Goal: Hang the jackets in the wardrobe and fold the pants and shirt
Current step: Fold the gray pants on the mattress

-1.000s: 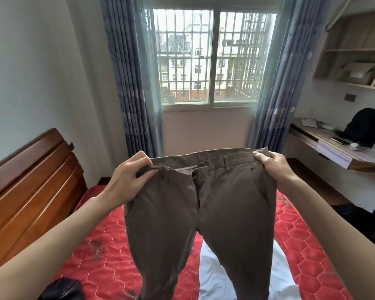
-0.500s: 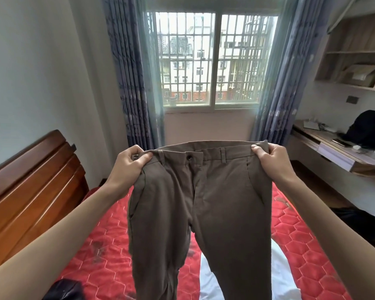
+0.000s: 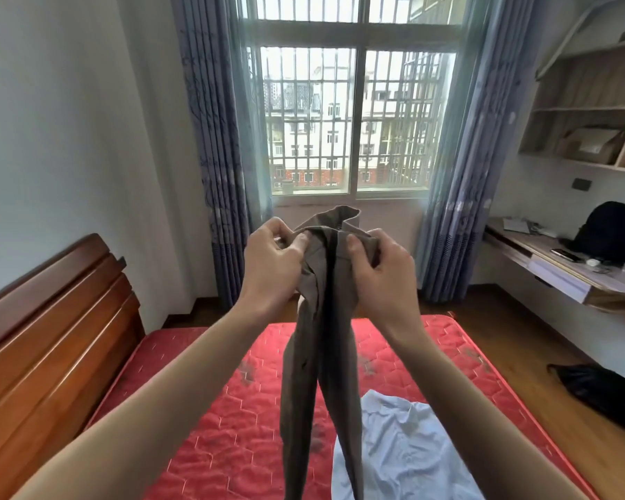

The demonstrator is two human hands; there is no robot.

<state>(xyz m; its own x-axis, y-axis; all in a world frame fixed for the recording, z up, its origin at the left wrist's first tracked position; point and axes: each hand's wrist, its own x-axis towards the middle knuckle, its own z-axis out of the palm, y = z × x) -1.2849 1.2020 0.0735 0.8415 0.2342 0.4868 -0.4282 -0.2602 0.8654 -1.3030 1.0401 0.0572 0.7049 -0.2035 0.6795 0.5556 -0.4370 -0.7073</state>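
Brown pants (image 3: 322,373) hang in the air over the red mattress (image 3: 224,445), folded lengthwise with the two legs together and pointing down. My left hand (image 3: 273,263) pinches the waistband on its left side, thumb on the cloth. My right hand (image 3: 379,272) grips the waistband's other side, close against the left hand. A white shirt (image 3: 405,452) lies crumpled on the mattress below and to the right of the pants legs.
A wooden headboard (image 3: 47,337) stands at the left. At the right a wall desk (image 3: 563,272) carries a black backpack (image 3: 607,229) and small items, with shelves above. A dark garment (image 3: 603,391) lies on the floor by the bed. Curtains frame the barred window (image 3: 350,120) ahead.
My hands have come together, bringing the two ends of the waistband side by side. The pants, spread wide before, now hang folded in half lengthwise.
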